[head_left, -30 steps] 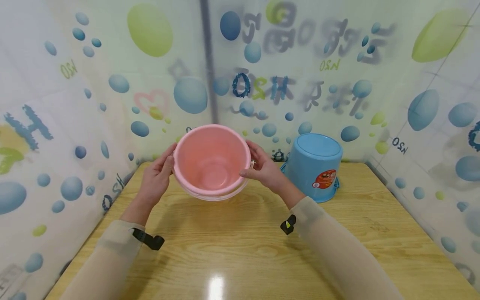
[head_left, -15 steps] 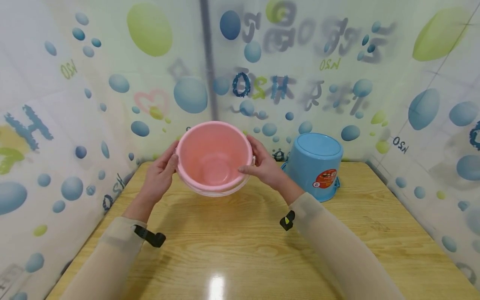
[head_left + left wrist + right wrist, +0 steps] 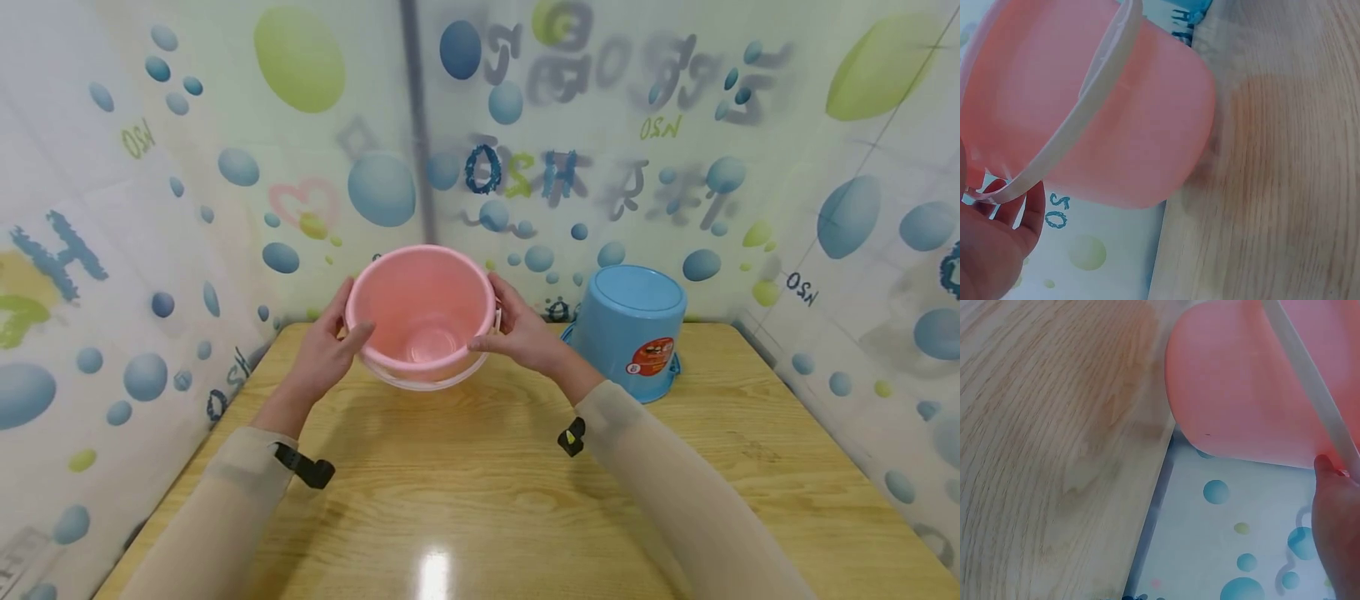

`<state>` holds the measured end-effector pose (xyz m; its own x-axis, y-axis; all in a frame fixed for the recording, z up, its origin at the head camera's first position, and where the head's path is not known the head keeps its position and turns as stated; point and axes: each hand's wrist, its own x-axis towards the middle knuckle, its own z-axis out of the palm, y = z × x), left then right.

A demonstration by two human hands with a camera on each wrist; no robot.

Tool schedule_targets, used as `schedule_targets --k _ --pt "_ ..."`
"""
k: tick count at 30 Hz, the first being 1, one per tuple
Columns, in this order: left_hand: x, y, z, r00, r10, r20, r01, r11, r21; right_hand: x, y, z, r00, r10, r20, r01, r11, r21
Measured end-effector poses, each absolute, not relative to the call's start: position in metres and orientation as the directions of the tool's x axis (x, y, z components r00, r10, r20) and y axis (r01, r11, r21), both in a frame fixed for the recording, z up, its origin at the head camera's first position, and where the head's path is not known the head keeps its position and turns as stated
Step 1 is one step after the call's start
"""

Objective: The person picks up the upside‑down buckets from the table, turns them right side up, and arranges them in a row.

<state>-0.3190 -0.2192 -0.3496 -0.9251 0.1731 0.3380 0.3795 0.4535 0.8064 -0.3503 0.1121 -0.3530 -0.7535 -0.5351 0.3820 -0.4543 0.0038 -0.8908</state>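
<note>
A pink bucket (image 3: 427, 304) is held up over the table, its open mouth tilted toward the head camera. My left hand (image 3: 322, 346) grips its left rim, thumb over the edge; in the left wrist view its fingers curl beneath the rim by the handle's end. On the opposite side my right hand (image 3: 525, 333) holds the rim, thumb at the front and fingers behind the wall. The white handle (image 3: 1079, 131) hangs down along the bucket's near side. In the right wrist view the handle crosses the pink wall (image 3: 1235, 387) close to the right hand.
A blue bucket (image 3: 637, 325) with a red label stands upside down on the wooden table (image 3: 465, 483), at the back right. Walls (image 3: 525, 108) printed with bubbles and lettering rise behind the table and on both sides.
The pink bucket has risen slightly, then shifted a little to the left, with both hands holding it. My left thumb has moved inward over the rim. The blue bucket stays put.
</note>
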Motion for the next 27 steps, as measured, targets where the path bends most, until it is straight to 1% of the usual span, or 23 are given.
schedule_targets --k 3,5,9,13,15,18,22,27 --pt "-0.328 -0.219 -0.352 -0.944 0.137 0.301 0.329 0.48 0.813 -0.359 0.111 -0.358 -0.77 -0.518 0.372 -0.43 -0.009 -0.903" --pt "-0.332 -0.217 -0.351 -0.955 0.126 0.27 0.297 0.466 0.833 -0.363 0.111 -0.361 -0.785 -0.501 0.363 -0.417 -0.006 -0.909" --pt "-0.346 -0.216 -0.358 -0.969 0.106 0.223 0.247 0.437 0.865 -0.371 0.111 -0.369 -0.828 -0.457 0.326 -0.392 0.055 -0.918" --pt "-0.357 -0.218 -0.368 -0.97 0.144 0.197 0.237 0.35 0.906 -0.376 0.11 -0.372 -0.868 -0.41 0.282 -0.358 0.123 -0.925" --pt "-0.36 -0.22 -0.372 -0.966 0.175 0.19 0.237 0.303 0.923 -0.377 0.108 -0.371 -0.88 -0.396 0.262 -0.347 0.157 -0.925" --pt "-0.363 -0.224 -0.376 -0.964 0.199 0.175 0.225 0.267 0.937 -0.377 0.104 -0.37 -0.894 -0.382 0.236 -0.333 0.21 -0.919" --pt "-0.367 -0.226 -0.381 -0.971 0.19 0.146 0.198 0.29 0.936 -0.378 0.101 -0.371 -0.911 -0.358 0.207 -0.307 0.25 -0.918" --pt "-0.372 -0.227 -0.385 -0.98 0.15 0.127 0.165 0.276 0.947 -0.379 0.099 -0.372 -0.923 -0.338 0.183 -0.27 0.232 -0.935"
